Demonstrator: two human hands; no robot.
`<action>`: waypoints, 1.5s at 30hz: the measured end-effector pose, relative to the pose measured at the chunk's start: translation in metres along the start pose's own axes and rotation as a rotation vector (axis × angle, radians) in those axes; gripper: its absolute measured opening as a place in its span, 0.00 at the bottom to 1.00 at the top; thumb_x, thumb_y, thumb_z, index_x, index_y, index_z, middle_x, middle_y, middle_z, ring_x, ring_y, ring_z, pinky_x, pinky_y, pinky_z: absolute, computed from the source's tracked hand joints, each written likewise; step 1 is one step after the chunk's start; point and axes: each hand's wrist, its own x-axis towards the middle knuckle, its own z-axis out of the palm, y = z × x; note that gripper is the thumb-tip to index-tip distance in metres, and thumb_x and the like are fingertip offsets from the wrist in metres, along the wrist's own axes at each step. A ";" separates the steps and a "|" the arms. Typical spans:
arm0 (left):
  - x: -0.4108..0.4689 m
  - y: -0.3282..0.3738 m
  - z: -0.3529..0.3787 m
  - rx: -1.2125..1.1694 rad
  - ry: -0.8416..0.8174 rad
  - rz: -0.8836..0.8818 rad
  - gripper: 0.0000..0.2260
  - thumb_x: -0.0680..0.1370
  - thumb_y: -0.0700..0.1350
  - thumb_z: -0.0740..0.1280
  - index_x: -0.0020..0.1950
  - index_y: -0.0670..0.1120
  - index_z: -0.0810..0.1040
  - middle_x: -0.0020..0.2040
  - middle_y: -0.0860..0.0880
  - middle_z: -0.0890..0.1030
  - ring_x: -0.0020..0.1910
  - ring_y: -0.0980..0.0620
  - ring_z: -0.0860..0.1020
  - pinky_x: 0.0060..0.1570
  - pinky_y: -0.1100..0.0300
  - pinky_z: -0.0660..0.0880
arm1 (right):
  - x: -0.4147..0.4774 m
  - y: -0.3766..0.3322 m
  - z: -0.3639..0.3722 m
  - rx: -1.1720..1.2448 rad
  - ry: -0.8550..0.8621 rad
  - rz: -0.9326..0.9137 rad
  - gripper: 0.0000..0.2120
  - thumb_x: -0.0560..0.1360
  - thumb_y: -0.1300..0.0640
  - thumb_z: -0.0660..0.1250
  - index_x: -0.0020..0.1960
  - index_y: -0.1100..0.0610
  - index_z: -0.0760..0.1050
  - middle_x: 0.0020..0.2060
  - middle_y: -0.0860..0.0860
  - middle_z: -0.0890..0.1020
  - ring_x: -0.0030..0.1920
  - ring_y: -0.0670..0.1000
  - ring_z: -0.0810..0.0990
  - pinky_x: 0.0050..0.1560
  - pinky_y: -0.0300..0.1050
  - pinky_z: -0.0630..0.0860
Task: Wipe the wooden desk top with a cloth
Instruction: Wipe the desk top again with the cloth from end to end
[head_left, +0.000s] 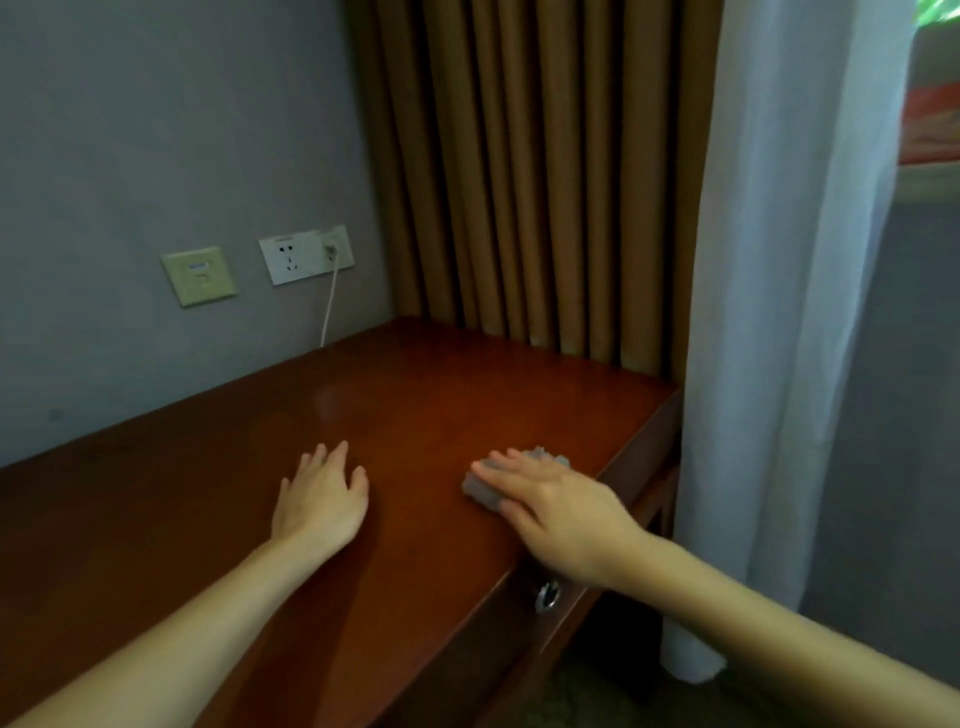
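Cloth: small grey wadded cloth lies on the reddish-brown polished wooden desk top, close to its right front edge; only its rims show, most of it is under the fingers
Right hand: right hand lies flat on the cloth, fingers straight and together, pressing down rather than clutching; nothing is pinched or wrapped
Left hand: left hand rests palm down on bare wood, fingers loosely spread, holding nothing; it sits well apart from the cloth, to its left
Bearing: the cloth is directly beneath the right hand, so that hand is plainly the one to drive it; most of the desk top stretches left and away toward the grey wall, so I'd judge the stroke should run that way
Long axis: the wad seems longer crosswise to the fingers; too much is hidden to be sure
Count: one cloth; two hands; two wall plates, a beige switch plate and a white socket plate; one white cable dropping behind the desk; one brown pleated curtain; one white sheer curtain; one metal drawer pull
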 end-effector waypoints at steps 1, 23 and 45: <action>0.005 0.003 0.003 0.007 -0.007 0.019 0.24 0.84 0.52 0.51 0.79 0.48 0.52 0.79 0.46 0.51 0.78 0.48 0.49 0.75 0.49 0.48 | 0.008 0.023 -0.004 -0.012 -0.001 0.057 0.23 0.83 0.50 0.52 0.76 0.44 0.54 0.76 0.45 0.57 0.76 0.45 0.52 0.73 0.39 0.45; 0.082 -0.018 0.012 0.167 -0.003 -0.018 0.26 0.83 0.57 0.46 0.79 0.50 0.47 0.79 0.47 0.46 0.78 0.48 0.45 0.75 0.48 0.44 | 0.127 0.092 0.003 -0.098 -0.087 0.108 0.22 0.83 0.50 0.48 0.77 0.43 0.52 0.77 0.45 0.54 0.77 0.47 0.51 0.75 0.43 0.45; 0.188 -0.047 0.009 0.201 -0.027 0.007 0.31 0.78 0.67 0.43 0.78 0.55 0.45 0.79 0.51 0.44 0.77 0.52 0.44 0.75 0.49 0.42 | 0.227 0.141 0.019 -0.221 0.049 0.385 0.23 0.83 0.51 0.48 0.77 0.48 0.55 0.74 0.51 0.63 0.71 0.56 0.64 0.68 0.47 0.62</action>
